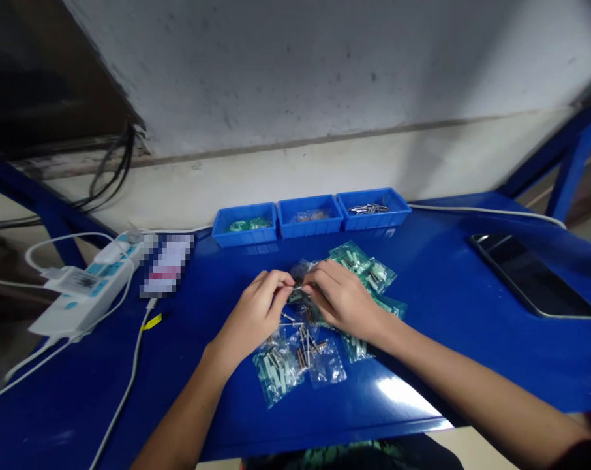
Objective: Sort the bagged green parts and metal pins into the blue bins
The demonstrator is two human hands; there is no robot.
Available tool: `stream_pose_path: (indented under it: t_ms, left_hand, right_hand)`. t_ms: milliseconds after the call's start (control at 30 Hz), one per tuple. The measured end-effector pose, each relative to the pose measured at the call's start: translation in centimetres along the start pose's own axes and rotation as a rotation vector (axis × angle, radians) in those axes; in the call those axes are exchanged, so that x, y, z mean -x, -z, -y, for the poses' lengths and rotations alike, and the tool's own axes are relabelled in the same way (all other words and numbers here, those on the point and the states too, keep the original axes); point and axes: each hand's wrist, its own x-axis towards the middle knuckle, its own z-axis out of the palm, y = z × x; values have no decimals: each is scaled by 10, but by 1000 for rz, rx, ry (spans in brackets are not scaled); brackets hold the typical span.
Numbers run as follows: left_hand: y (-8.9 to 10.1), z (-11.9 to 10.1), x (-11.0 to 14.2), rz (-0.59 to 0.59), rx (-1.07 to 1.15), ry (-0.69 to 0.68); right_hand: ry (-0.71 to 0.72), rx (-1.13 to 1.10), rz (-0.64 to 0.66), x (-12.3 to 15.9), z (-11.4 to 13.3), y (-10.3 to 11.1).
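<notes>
Over the heap of small bags, my left hand [259, 308] and my right hand [343, 299] meet with closed fingertips. Between them both pinch a thin, short metal pin [297, 288], partly hidden by the fingers. Below the hands lie loose slim metal pins [304, 341] with a clear plastic bag [329, 365] beside them. A green-tinted bag [277, 374] of pale plugs lies at the near left of the heap. Behind and right of my right hand are several more green-tinted bags [379, 275] with pale pieces.
Three blue bins stand along the wall: one with green bags [220, 232], one with clear bags [298, 228], one with metal pins [394, 217]. A white power strip [75, 313] with cables and a phone [166, 264] are left; a dark phone [533, 277] lies right.
</notes>
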Motion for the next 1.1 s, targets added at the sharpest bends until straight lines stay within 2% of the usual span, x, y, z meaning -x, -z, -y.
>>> stream_pose_path:
  t_ms: [133,367,500,567,600,733,800,833,900,1033,1100]
  left_hand:
    - [0,-4,-2,7,-42,-17]
    - [-1,-4,-3,11,-84,-22]
    - [-2,2,-3,28,-64,38]
    - [-3,4,-2,34,-74,95]
    - [-4,5,-2,34,-95,122]
    - [-11,10,0,36,-247,154]
    - [-15,14,1,46,-315,153]
    - [-17,16,1,54,-340,159]
    - [-18,21,1,76,-371,174]
    - [-15,26,2,103,-368,177]
    - [-13,27,2,104,-336,180]
  right_hand:
    - [-32,-17,-22,1,0,0]
    - [32,26,-4,1,2,4]
    - [60,46,-19,-1,-5,8]
    - [69,56,-139,0,-13,16]
    - [52,74,-247,0,-18,22]
    - [-83,158,-846,3,-39,52]
    - [-126,184,-1061,4,-49,66]
    - [-161,216,-1109,4,-55,72]
    - [-283,311,-1051,5,-70,79]
    - [-535,340,-511,6,-97,76]
    - [-572,263,-364,3,-94,70]
